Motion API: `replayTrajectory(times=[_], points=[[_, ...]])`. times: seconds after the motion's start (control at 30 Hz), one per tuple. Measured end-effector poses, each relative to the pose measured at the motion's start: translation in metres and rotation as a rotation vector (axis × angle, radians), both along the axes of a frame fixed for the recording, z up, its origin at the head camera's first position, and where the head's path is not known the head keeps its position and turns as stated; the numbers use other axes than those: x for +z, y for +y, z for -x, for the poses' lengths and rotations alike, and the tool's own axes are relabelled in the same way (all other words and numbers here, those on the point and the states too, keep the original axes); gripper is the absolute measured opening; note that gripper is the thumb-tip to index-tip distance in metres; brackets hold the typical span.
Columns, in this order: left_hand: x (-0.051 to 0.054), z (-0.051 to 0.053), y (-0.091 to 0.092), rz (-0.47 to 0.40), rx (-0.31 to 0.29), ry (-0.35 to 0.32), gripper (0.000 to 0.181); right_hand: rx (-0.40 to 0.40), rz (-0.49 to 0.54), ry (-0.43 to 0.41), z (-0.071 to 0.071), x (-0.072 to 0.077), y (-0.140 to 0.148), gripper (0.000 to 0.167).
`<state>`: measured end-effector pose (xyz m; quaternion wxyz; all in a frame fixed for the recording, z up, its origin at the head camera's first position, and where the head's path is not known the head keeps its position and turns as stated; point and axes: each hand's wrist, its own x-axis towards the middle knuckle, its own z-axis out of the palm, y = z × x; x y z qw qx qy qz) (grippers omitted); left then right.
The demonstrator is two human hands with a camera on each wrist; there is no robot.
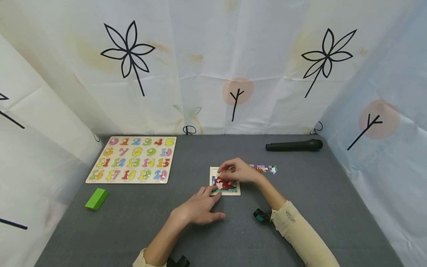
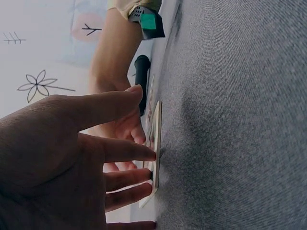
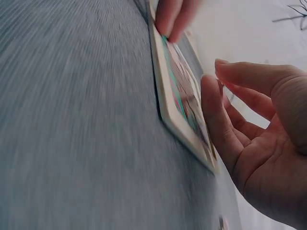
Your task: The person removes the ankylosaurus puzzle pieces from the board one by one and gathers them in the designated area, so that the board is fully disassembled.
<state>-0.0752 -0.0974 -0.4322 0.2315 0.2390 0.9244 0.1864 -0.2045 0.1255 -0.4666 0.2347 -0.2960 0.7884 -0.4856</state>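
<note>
A small jigsaw puzzle tray (image 1: pixel 230 194) with a pale wooden rim lies mid-table, partly filled with a picture in reddish-brown and green. My left hand (image 1: pixel 197 207) rests at its near left side, fingers stretched out and fingertips (image 2: pixel 149 154) touching the rim. Over the far part of the tray is my right hand (image 1: pixel 238 172). Its thumb and index finger pinch a thin puzzle piece (image 3: pixel 221 85), mostly covered by the fingertips. Several loose puzzle pieces (image 1: pixel 272 170) lie just beyond the right wrist, some of them hidden behind it.
At the back left lies a number board (image 1: pixel 141 157) with coloured numerals. A green block (image 1: pixel 97 199) sits in front of it. A black microphone (image 1: pixel 293 145) lies at the back right. Patterned white curtains (image 1: pixel 207 66) enclose the grey table (image 1: pixel 300 207) at the back and sides.
</note>
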Motion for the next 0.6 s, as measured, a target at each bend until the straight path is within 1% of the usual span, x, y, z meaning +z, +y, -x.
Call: replayTrajectory(times=[0.1, 0.23, 0.33, 0.6], points=[[0.0, 0.001, -0.001, 0.001, -0.007, -0.012, 0.079, 0.01, -0.024, -0.015, 0.002, -0.003, -0.013, 0.021], [-0.001, 0.002, -0.002, -0.003, -0.015, -0.014, 0.079, 0.01, -0.07, 0.013, 0.005, -0.006, -0.023, 0.02], [-0.002, 0.002, -0.003, 0.002, -0.02, -0.007, 0.078, 0.009, -0.087, 0.032, 0.006, -0.007, -0.026, 0.019], [-0.004, 0.003, -0.002, 0.014, -0.015, -0.011, 0.076, 0.005, -0.108, 0.02, 0.006, -0.007, -0.027, 0.016]])
